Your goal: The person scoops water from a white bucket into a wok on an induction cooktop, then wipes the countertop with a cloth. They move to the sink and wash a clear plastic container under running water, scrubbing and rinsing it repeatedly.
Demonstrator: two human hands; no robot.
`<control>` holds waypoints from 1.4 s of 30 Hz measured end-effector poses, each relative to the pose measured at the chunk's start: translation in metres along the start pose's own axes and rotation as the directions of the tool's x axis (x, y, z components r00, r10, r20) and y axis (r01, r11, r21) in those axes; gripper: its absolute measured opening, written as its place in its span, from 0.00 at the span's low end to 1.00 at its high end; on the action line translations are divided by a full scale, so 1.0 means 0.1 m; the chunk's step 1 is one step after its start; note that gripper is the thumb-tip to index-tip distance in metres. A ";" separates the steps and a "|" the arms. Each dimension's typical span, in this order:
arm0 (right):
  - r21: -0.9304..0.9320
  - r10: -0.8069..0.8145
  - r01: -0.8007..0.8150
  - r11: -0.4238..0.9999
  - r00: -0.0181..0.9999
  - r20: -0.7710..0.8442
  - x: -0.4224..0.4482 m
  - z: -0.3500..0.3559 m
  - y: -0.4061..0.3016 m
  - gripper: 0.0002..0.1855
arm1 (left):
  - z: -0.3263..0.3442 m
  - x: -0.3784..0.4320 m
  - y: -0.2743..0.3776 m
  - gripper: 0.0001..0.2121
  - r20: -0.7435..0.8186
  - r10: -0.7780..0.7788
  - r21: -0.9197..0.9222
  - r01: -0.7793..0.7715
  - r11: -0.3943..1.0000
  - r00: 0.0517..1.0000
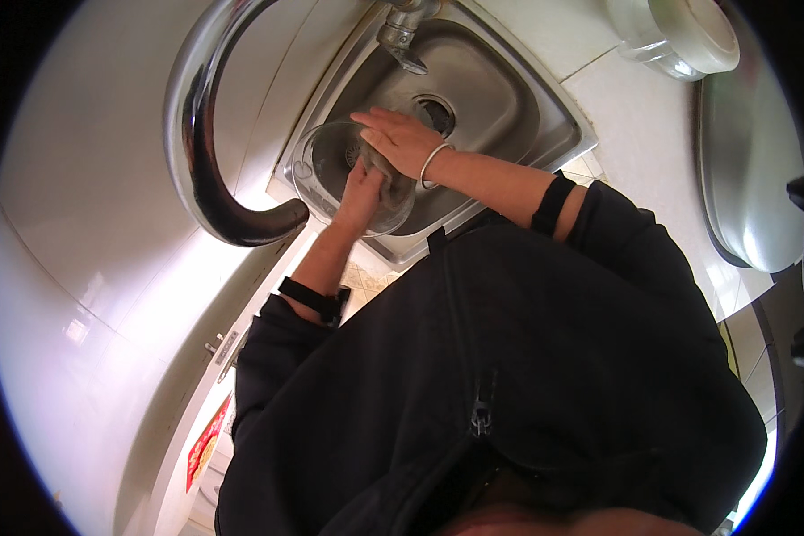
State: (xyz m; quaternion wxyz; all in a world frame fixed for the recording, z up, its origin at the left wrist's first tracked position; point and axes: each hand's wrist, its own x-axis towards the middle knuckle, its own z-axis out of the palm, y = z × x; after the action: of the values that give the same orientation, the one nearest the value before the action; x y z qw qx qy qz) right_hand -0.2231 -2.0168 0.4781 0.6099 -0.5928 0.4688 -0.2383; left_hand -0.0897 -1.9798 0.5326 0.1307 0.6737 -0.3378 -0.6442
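A clear glass bowl (306,189) sits over the left part of a stainless steel sink (502,87). Inside its outline, a wet-looking grey cloth (394,191) is bunched between my hands. My left hand (363,191) grips the cloth's near left side. From the right, my right hand (402,142) lies across the cloth's upper part with its fingers stretched out. The palm side is hidden, so whether it grips the cloth cannot be seen. A bangle (432,164) circles my right wrist.
A metal faucet (402,43) reaches over the sink, above the dark drain (437,114). A thick curved chrome pipe (177,127) arches at the left, close to the bowl. On the right counter (616,100) stand a lidded clear container (677,37) and a large metal vessel (750,174).
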 end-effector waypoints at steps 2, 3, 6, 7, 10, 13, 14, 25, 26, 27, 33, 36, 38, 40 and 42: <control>-0.018 0.009 -0.009 1.000 1.000 -0.017 -0.03 0.02 -0.04 0.23 | -0.18 -0.05 0.07 0.25 0.149 -0.070 0.688 -0.052 0.724 0.986; -0.027 -0.019 0.018 0.999 0.999 -0.046 -0.03 0.02 -0.05 0.23 | -0.22 -0.03 0.11 0.25 0.230 -0.110 0.829 -0.136 0.542 0.967; -0.040 -0.066 0.065 0.997 0.997 -0.034 0.00 -0.03 -0.06 0.23 | -0.27 0.32 0.13 0.21 0.160 -0.420 0.952 -0.252 -0.174 0.893; -0.048 -0.054 0.052 0.998 0.997 -0.047 0.00 -0.05 -0.06 0.23 | -0.27 0.47 0.07 0.21 0.106 -0.300 0.979 -0.152 -0.134 0.948; -0.028 -0.020 0.017 0.999 0.994 -0.104 -0.12 -0.04 -0.11 0.28 | -0.44 0.96 -0.38 0.27 0.050 0.011 0.998 -0.050 -0.036 0.999; 0.010 0.022 -0.021 1.000 0.988 -0.152 -0.34 -0.01 -0.16 0.31 | -0.63 1.46 -0.92 0.26 0.207 -0.078 0.978 -0.208 -0.007 0.975; 0.025 0.043 -0.040 0.999 0.990 -0.137 -0.39 -0.01 -0.16 0.32 | -0.62 1.62 -1.05 0.25 0.209 -0.052 0.977 -0.206 0.061 0.976; -0.008 0.161 -0.162 0.987 0.984 -0.081 -0.41 0.02 -0.18 0.29 | -0.39 1.41 -0.79 0.19 0.173 -0.296 0.435 0.196 0.879 0.940; 0.015 0.166 -0.165 0.986 0.984 -0.059 -0.41 0.02 -0.16 0.28 | -0.39 1.21 -0.67 0.18 0.197 -0.374 0.095 0.362 0.927 0.906; 0.037 0.161 -0.160 0.986 0.986 -0.037 -0.40 0.02 -0.15 0.28 | -0.41 0.97 -0.52 0.18 0.170 -0.335 -0.159 0.361 0.919 0.927; 0.074 0.049 -0.046 0.996 0.998 -0.043 -0.40 0.03 -0.01 0.29 | -0.26 -0.17 0.26 0.15 -0.164 -0.073 -0.829 -0.097 0.551 0.984; 0.130 0.002 -0.002 0.991 1.000 -0.003 -0.32 0.06 0.08 0.29 | -0.12 -0.18 0.41 0.16 -0.246 -0.015 -0.807 -0.196 0.557 0.969; 0.250 -0.018 0.009 0.968 0.999 0.032 -0.18 0.05 0.14 0.32 | -0.03 -0.12 0.43 0.16 -0.286 -0.012 -0.727 -0.209 0.655 0.958; 0.398 0.036 -0.074 0.914 0.994 0.104 -0.13 0.05 0.21 0.35 | 0.05 -0.11 0.36 0.16 -0.199 -0.001 -0.646 -0.131 0.752 0.980; 0.594 0.110 -0.210 0.777 0.974 0.200 -0.14 0.05 0.24 0.38 | 0.10 -0.18 0.30 0.16 -0.098 0.050 -0.525 -0.094 0.846 0.994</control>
State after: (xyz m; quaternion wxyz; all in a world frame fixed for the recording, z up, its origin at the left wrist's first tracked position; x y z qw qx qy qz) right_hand -0.2313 -1.9983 0.4586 0.8210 -0.3384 0.3665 -0.2776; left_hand -0.1063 -1.9881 0.5639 0.3487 0.6241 -0.1668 -0.6790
